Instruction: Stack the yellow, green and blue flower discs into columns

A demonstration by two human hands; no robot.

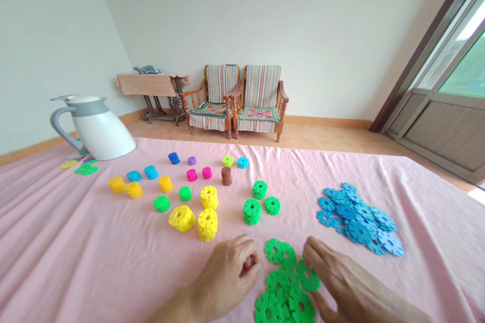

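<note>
At the bottom centre of the frame, loose green discs (286, 282) lie flat in a heap on the pink-clothed desk (76, 262), between the two hands. The left hand (227, 277) rests just left of the heap with its fingers curled in to a narrow grip, and I cannot tell whether anything is inside; the right hand (333, 277) lies at the heap's right edge, grip wide and holding nothing, fingertips touching a disc. Green stacks (252, 211) and yellow stacks (207, 224) stand above the hands, blue discs (359, 219) lie piled at the right, and a white jug (94, 126) stands at the upper left.
</note>
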